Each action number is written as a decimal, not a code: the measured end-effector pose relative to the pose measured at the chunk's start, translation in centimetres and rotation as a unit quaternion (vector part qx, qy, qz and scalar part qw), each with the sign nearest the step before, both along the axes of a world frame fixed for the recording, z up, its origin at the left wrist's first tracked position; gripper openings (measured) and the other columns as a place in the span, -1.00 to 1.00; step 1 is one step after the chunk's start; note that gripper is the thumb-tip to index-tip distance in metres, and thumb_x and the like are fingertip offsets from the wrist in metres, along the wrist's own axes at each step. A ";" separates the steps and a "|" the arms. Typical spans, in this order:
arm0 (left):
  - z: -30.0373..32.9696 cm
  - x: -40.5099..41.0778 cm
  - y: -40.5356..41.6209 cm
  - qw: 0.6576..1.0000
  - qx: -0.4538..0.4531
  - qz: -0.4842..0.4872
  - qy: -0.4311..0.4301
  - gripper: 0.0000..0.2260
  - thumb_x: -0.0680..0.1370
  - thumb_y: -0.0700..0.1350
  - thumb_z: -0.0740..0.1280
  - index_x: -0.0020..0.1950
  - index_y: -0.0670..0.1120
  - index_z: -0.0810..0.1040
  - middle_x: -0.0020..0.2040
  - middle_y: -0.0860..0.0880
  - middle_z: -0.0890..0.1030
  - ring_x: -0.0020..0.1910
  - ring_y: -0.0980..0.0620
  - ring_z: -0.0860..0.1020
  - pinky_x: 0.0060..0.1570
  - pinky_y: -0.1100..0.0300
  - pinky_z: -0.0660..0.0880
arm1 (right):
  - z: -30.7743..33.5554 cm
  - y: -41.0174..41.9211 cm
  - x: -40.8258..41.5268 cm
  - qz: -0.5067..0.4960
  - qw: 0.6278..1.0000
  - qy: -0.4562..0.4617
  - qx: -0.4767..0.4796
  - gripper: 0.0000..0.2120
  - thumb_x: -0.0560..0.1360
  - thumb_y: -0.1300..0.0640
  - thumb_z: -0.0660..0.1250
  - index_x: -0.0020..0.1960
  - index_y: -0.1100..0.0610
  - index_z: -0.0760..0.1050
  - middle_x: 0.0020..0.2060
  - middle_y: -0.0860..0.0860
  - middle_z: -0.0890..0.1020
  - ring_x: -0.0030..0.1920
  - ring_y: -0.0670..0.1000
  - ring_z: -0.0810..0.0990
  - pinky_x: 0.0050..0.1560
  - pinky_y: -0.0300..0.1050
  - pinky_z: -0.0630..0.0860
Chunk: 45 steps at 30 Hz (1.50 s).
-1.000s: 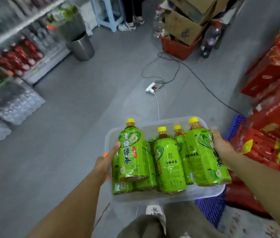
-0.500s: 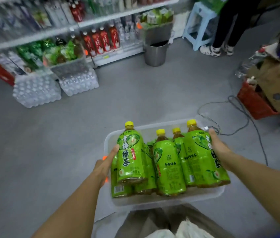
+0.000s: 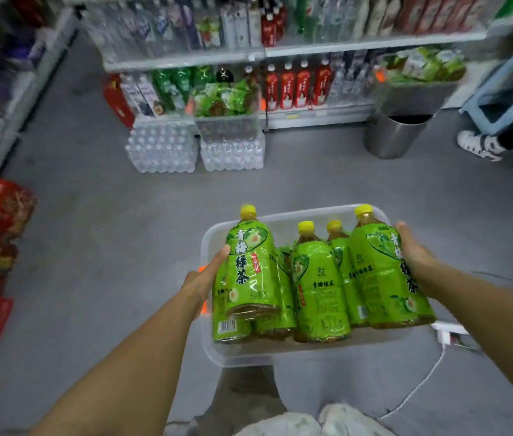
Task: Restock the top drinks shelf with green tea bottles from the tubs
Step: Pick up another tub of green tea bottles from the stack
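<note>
A: Obs. 1. Left hand (image 3: 208, 278): only thumb and back show; the fingers are hidden behind the clear tub's (image 3: 280, 354) side wall and the leftmost green tea bottle (image 3: 248, 265).

B: Right hand (image 3: 412, 250) likewise; fingers out of sight past the far-right bottle (image 3: 384, 272). Grip on the rim cannot be confirmed.

A: Bottle count in the tub uncertain. Lower ones are covered by those lying on top.

B: Obs. 2. Shelving (image 3: 280, 51) cut off by the top edge; labels there too smeared to read.

A: Left shelf unit (image 3: 12, 73) heavily blurred. The standing person (image 3: 481, 143) at far right is cropped to a shoe and leg.
</note>
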<state>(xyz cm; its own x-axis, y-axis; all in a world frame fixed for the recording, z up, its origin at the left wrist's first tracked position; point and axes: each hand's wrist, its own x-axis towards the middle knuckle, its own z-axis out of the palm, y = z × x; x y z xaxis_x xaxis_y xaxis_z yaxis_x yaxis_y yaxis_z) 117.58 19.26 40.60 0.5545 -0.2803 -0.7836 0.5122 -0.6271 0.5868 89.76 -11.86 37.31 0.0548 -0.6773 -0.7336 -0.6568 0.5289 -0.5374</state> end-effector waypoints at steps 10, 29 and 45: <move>-2.5 25.2 0.0 0.999 0.027 0.029 0.018 0.21 -0.20 0.66 0.38 0.23 -0.12 0.58 0.00 -0.15 0.71 -0.05 -0.18 0.70 0.09 -0.15 0.62 | -1.0 -0.4 28.2 0.019 0.999 -0.008 0.036 0.17 -0.02 -0.62 0.15 0.26 0.24 0.50 0.07 0.30 0.63 0.03 0.30 0.65 0.19 0.33 0.52; -5.7 73.5 -4.4 0.994 0.061 0.089 -0.029 -0.07 0.04 0.67 0.35 0.13 0.02 0.69 -0.02 -0.04 0.75 -0.01 -0.11 0.71 0.11 -0.15 0.60 | -10.0 -10.9 81.2 0.115 0.988 -0.045 0.090 0.34 -0.04 -0.77 0.10 0.48 0.10 0.35 0.41 0.22 0.45 0.30 0.28 0.51 0.34 0.33 0.39; -10.9 104.9 -17.6 0.999 -0.025 0.029 -0.012 -0.70 0.54 0.10 0.38 -0.14 -0.13 0.69 -0.30 -0.02 0.72 -0.33 0.09 0.70 -0.32 0.23 0.62 | -13.5 -15.3 109.5 0.040 0.991 -0.022 0.128 0.13 0.19 -0.70 0.06 0.45 0.11 0.37 0.36 0.27 0.48 0.25 0.25 0.52 0.32 0.36 0.38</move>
<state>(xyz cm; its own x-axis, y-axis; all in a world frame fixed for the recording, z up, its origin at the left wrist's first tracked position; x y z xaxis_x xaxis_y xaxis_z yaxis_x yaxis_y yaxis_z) 222.50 1.67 29.72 0.5890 -0.2867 -0.7555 0.5320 -0.5662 0.6296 199.27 -27.16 23.86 0.1358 -0.4624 -0.8762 -0.6807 0.5990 -0.4217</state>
